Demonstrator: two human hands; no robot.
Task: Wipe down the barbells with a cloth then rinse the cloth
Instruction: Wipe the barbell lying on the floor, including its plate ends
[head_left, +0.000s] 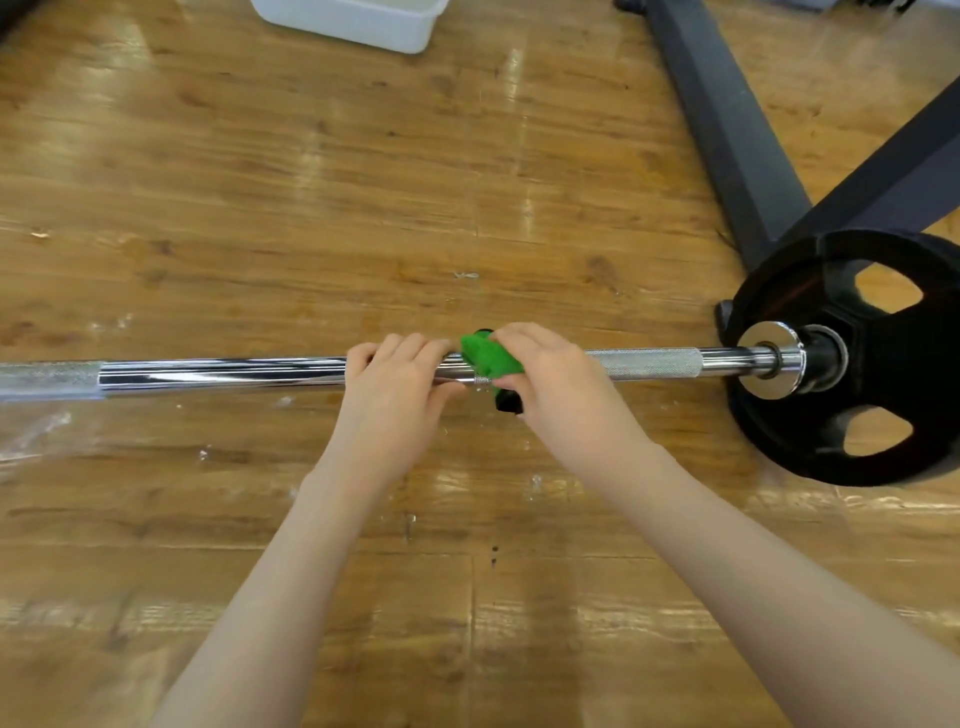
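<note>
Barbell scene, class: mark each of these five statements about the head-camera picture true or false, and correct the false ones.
1. The right hand presses a green cloth against the barbell. True.
2. The left hand rests flat on the floor. False: it grips the bar, just left of the cloth.
3. A black weight plate sits on the bar's right end. True.
4. The white tub stands between the two arms. False: it is on the wooden floor beyond the bar, at the top edge.
5. The cloth is red. False: it is green.
</note>
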